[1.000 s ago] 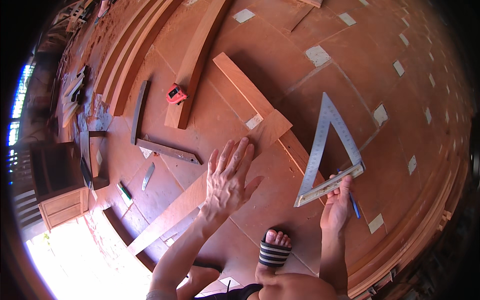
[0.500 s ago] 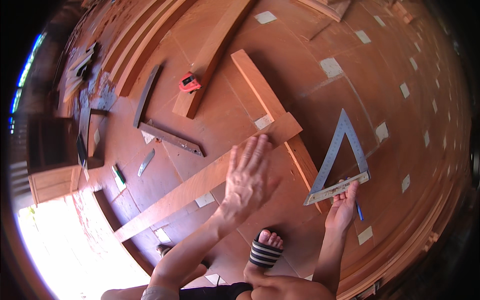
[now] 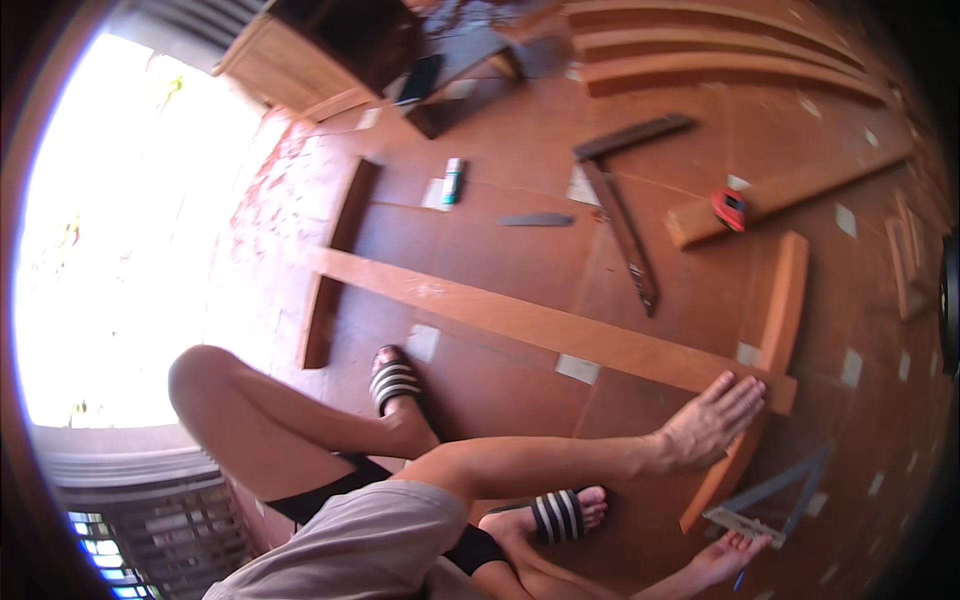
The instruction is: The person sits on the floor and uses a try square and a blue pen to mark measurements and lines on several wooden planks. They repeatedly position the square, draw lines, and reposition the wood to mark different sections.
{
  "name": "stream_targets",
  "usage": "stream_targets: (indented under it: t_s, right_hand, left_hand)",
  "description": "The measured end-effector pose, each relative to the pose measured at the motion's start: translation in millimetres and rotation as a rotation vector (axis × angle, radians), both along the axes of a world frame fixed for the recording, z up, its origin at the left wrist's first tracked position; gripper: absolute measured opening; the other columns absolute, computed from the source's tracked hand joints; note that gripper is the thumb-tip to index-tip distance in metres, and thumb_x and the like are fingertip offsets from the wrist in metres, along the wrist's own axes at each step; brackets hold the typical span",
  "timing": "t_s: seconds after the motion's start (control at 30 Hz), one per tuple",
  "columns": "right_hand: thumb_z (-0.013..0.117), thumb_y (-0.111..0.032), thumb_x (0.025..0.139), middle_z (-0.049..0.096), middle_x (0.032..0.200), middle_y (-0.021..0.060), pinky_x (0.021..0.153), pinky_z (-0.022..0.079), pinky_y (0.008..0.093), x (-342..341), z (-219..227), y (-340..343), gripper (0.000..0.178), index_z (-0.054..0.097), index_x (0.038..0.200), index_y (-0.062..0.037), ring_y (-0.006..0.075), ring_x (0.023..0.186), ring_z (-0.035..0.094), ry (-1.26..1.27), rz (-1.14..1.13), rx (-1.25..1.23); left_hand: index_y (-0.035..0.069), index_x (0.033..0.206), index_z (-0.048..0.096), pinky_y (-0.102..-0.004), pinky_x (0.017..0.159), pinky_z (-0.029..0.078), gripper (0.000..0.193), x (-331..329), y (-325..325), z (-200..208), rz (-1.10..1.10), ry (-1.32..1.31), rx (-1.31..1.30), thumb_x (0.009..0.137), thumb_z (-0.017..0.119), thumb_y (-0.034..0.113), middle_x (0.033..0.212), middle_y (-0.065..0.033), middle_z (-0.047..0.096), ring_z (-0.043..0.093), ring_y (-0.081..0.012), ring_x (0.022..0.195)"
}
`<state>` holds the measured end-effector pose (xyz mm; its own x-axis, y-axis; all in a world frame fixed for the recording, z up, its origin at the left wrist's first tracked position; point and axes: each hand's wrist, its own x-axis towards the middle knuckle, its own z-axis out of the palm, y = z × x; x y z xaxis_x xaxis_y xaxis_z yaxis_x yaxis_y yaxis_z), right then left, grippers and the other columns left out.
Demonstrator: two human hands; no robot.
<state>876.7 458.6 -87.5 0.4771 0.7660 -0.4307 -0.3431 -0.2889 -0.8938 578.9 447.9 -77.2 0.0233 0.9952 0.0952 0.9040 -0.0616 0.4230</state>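
**Two planks laid in a corner joint, hand pressing at the crossing**

The left hand lies flat and open, fingers stretched out, on the near right end of a long wooden plank that runs across the tiled floor from far left to near right. Its fingertips reach the spot where that plank meets a second plank, which runs from far to near on the right. The right hand, low at the near edge, is open with fingers spread, touching the near edge of a grey metal triangle square lying flat on the floor; it grips nothing that I can see, and a blue pencil-like tip shows just beneath it.

As a judgement: the two planks are already set across each other into a corner, and the square sits beside the joint rather than on it, so checking or marking the angle looks not yet done. No fastening shows at the crossing.

Counted: two planks at the joint; one more board farther right carrying one red tape measure; one dark framing square; one short board on the left; three curved timbers stacked at the far side; two striped sandals.
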Motion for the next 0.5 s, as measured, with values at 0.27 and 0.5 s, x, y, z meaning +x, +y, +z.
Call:
stream_targets:
  t_s: [0.27,0.5]
  right_hand:
    - [0.063,-0.040,0.114,0.064,0.148,0.0150,0.119,0.047,0.0422,-5,-22,30,0.057,0.058,0.152,0.0024,0.0281,0.136,0.061,-0.184,0.119,-0.071]
    - [0.063,-0.040,0.113,0.064,0.148,0.0152,0.119,0.048,0.0424,-2,-22,28,0.057,0.058,0.151,0.0028,0.0284,0.136,0.061,-0.237,0.151,-0.077]
  left_hand:
    - [-0.003,0.163,0.048,-0.0605,0.137,0.020,0.071,4,6,-15,0.103,-0.018,0.145,0.099,0.058,0.029,0.173,-0.0215,0.041,0.033,-0.0354,0.165]
    - [0.001,0.153,0.058,-0.0609,0.131,0.030,0.076,-65,-47,29,0.012,-0.303,0.030,0.085,0.075,0.029,0.157,-0.0204,0.055,0.048,-0.0367,0.151]
